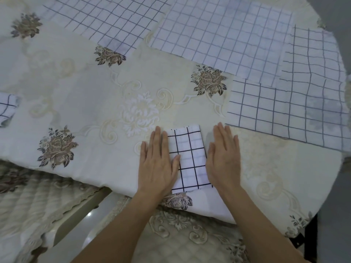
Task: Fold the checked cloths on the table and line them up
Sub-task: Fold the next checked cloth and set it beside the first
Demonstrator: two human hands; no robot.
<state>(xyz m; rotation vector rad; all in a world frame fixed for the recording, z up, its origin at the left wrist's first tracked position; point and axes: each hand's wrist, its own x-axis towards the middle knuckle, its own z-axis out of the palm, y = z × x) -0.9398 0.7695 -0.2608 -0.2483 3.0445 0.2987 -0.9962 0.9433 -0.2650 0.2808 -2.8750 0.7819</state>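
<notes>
A folded white cloth with dark checks (190,158) lies near the table's front edge, a narrow rectangle. My left hand (158,162) lies flat on its left side, thumb on the fabric. My right hand (224,158) rests flat along its right edge, mostly on the tablecloth. Several unfolded checked cloths lie spread out: one at the right (288,114), one behind it at the far right (315,59), one at the back middle (224,35), one at the back left (106,21). A folded checked cloth (7,109) shows at the left edge, partly cut off.
The table (91,103) wears a cream cloth with brown flower prints. Quilted chair cushions (38,202) sit below the front edge, with a gap of glossy floor between them.
</notes>
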